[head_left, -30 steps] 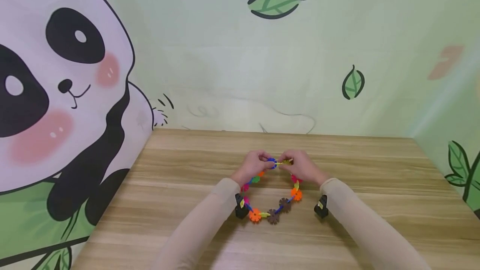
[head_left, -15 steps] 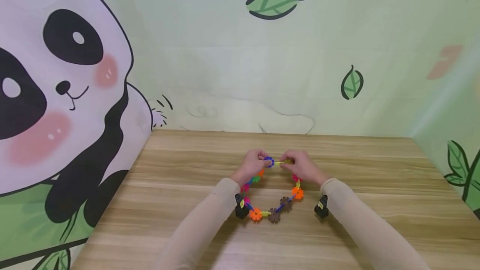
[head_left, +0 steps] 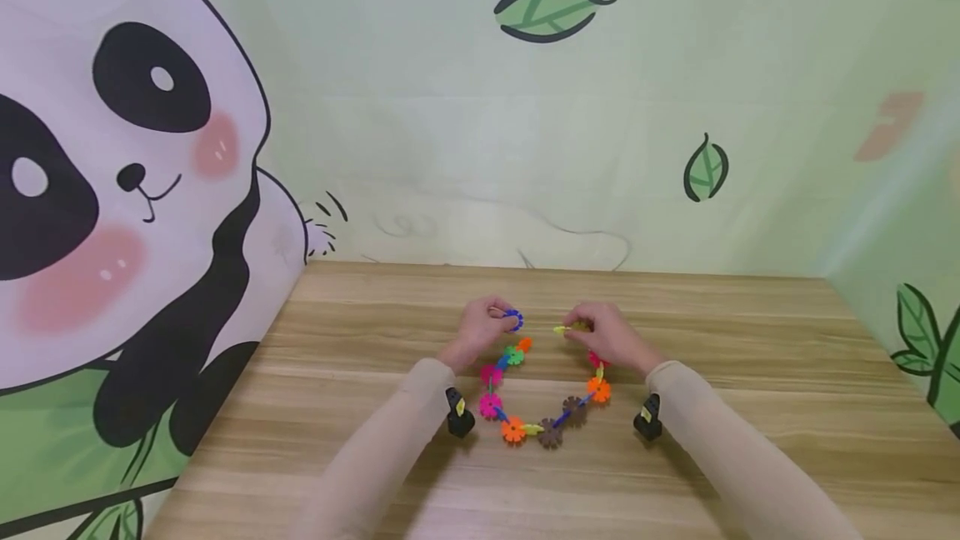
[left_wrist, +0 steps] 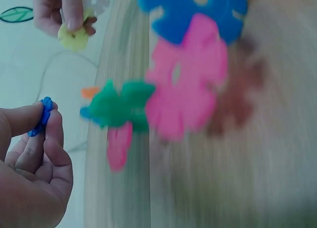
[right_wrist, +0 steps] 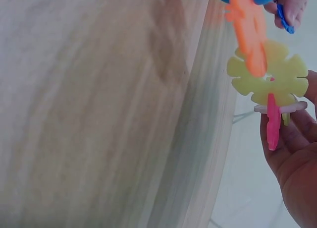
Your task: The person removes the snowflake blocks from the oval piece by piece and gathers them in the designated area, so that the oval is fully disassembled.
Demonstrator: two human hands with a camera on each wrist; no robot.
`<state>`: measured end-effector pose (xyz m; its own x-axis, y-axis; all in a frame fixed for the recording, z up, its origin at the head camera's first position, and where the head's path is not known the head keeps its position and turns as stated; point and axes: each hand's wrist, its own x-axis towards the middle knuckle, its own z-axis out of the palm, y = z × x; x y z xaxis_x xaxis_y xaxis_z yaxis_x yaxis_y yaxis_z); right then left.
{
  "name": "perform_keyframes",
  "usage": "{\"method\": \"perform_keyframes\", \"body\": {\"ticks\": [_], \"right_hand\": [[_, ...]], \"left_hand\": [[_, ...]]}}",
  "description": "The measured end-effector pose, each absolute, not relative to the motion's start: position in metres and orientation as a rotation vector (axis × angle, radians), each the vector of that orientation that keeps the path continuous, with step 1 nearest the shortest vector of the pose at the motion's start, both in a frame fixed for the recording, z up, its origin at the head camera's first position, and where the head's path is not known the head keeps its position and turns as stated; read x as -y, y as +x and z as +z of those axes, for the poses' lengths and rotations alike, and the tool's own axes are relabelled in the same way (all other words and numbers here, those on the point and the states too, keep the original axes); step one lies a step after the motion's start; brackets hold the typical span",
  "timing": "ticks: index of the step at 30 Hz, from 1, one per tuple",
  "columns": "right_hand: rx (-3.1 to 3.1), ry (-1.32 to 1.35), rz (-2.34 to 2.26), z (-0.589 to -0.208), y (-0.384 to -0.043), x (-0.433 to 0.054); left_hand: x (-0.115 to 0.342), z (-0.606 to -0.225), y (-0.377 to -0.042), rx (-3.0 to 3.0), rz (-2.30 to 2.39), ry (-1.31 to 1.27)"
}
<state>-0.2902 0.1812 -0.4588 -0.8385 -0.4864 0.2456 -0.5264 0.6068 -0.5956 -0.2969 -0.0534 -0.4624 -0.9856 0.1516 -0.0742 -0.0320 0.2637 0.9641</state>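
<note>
My left hand (head_left: 477, 332) pinches a blue notched snowflake disc (head_left: 516, 321) between thumb and fingers, apart from the chain. Across a gap, my right hand (head_left: 609, 333) holds a yellow snowflake disc (head_left: 562, 329), its edge poking out past the fingertips. Interlocked discs form an open loop below the hands, among them an orange disc (head_left: 513, 430), a brown disc (head_left: 550, 432) and a pink disc (head_left: 491, 406). A small orange disc (head_left: 525, 344) tops its left end, beside a green disc (head_left: 514, 356). In the right wrist view, a pink disc (right_wrist: 273, 121) and a whitish disc sit at the right fingers.
A wood-grain table (head_left: 300, 440) lies under the chain. Behind it stands a pale green wall cloth (head_left: 420, 107) printed with leaves, and a large panda print (head_left: 165, 190) fills the left side. Each wrist carries a black camera (head_left: 459, 413).
The blue disc has come apart from the yellow one. My left hand has moved left with it, opening a gap between the hands; the right hand stays nearly in place.
</note>
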Motion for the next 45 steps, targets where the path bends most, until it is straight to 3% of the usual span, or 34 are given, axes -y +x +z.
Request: {"method": "perform_keyframes", "body": {"ticks": [27,45], "right_hand": [[2.790,0.875,1.008,-0.456,-0.287,-0.180],[2.811,0.869,1.027,-0.456,-0.286,-0.181]], "left_hand": [[0.152,-0.470,-0.302,-2.593,1.731,-0.020],[0.211,-0.480,-0.302,-2.761,1.457,0.044]]}}
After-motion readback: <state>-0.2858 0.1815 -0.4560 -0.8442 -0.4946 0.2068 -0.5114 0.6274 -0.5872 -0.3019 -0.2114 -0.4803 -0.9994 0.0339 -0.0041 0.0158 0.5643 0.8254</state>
